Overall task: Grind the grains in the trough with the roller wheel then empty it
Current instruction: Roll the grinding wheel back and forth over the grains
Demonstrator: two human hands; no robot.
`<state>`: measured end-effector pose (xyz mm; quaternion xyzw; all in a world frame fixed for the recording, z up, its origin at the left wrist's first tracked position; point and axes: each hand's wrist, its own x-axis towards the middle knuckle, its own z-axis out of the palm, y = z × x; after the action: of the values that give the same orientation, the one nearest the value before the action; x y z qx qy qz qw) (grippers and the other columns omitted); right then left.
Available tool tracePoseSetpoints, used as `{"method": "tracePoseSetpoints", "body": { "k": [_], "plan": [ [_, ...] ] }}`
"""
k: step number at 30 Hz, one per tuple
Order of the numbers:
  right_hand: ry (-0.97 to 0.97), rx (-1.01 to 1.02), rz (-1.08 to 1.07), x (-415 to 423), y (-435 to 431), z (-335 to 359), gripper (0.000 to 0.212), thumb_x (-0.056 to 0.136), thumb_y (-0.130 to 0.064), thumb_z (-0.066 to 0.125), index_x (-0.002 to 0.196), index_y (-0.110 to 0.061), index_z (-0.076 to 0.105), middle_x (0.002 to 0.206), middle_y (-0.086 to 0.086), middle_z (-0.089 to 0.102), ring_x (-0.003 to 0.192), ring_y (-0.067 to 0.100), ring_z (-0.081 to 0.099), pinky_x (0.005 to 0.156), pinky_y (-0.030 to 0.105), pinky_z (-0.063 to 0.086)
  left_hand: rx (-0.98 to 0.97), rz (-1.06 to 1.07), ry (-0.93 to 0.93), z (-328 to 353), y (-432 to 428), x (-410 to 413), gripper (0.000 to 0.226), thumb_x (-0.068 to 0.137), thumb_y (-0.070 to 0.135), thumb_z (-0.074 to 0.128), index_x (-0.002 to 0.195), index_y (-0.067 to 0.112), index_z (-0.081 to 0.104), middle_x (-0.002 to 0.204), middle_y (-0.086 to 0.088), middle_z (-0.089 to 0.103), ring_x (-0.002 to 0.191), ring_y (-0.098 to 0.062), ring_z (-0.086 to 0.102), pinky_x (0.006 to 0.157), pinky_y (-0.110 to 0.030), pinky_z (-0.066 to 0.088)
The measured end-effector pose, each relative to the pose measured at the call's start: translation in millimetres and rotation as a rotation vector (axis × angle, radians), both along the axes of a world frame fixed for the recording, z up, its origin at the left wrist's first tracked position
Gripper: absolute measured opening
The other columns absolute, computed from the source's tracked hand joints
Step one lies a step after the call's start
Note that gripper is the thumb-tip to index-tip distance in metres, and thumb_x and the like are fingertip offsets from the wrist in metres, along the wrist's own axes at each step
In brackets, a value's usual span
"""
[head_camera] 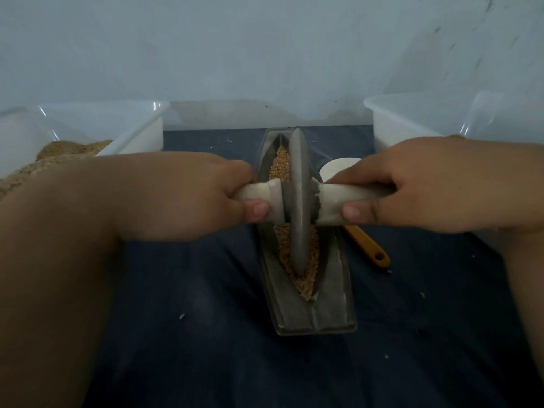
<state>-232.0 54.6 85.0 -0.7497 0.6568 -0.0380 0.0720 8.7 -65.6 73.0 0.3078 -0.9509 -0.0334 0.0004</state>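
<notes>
A long grey boat-shaped trough (pixel 329 307) lies on the dark blue cloth, pointing away from me. Tan grains (pixel 306 282) fill its groove. A grey roller wheel (pixel 299 201) stands upright in the groove, on a pale axle. My left hand (pixel 188 198) grips the left handle of the axle, thumb underneath. My right hand (pixel 412 184) grips the right handle the same way. The wheel's lower edge is bedded in the grains near the middle of the trough.
A translucent white tub (pixel 129 134) at the back left holds tan ground grain (pixel 67 150). Another white tub (pixel 397 119) stands at the back right. A white scoop with a yellow handle (pixel 368 245) lies right of the trough. A pale wall rises behind. Stray grains dot the cloth.
</notes>
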Motion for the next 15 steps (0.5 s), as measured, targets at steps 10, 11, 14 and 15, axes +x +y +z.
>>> {"method": "tracePoseSetpoints", "body": {
  "k": [10,11,14,15],
  "plan": [
    [0.101,-0.432,-0.206,-12.4,-52.7,-50.9,0.053,0.094,-0.058,0.039,0.145,-0.046,0.033,0.127,0.0,0.06,0.116,0.025,0.053,0.089,0.04,0.039,-0.388,0.142,0.209,-37.8,-35.7,-27.1,0.046,0.091,0.06,0.031,0.115,0.026,0.051,0.104,0.001,0.058,0.097,-0.027,0.055,0.083,-0.042,0.04],
    [0.159,-0.511,-0.21,-10.1,-57.7,-54.5,0.054,0.094,-0.059,0.037,0.146,-0.043,0.035,0.121,0.0,0.062,0.113,0.026,0.053,0.088,0.041,0.037,-0.406,0.167,0.231,-41.6,-38.8,-29.0,0.046,0.093,0.057,0.034,0.121,0.024,0.049,0.111,-0.003,0.057,0.102,-0.03,0.053,0.087,-0.044,0.039],
    [0.191,-0.605,-0.207,-6.4,-62.9,-58.5,0.055,0.092,-0.059,0.039,0.144,-0.039,0.041,0.115,-0.002,0.063,0.11,0.027,0.053,0.088,0.039,0.032,-0.394,0.19,0.268,-50.1,-43.6,-29.2,0.049,0.094,0.055,0.036,0.129,0.022,0.046,0.118,-0.006,0.056,0.105,-0.031,0.052,0.09,-0.046,0.037],
    [0.186,-0.602,-0.21,-6.4,-62.2,-58.3,0.056,0.091,-0.06,0.039,0.143,-0.039,0.042,0.115,-0.002,0.063,0.11,0.027,0.053,0.087,0.039,0.032,-0.392,0.186,0.271,-51.1,-43.8,-28.6,0.05,0.094,0.055,0.036,0.129,0.022,0.046,0.118,-0.005,0.056,0.105,-0.031,0.052,0.09,-0.046,0.038]
  ]
}}
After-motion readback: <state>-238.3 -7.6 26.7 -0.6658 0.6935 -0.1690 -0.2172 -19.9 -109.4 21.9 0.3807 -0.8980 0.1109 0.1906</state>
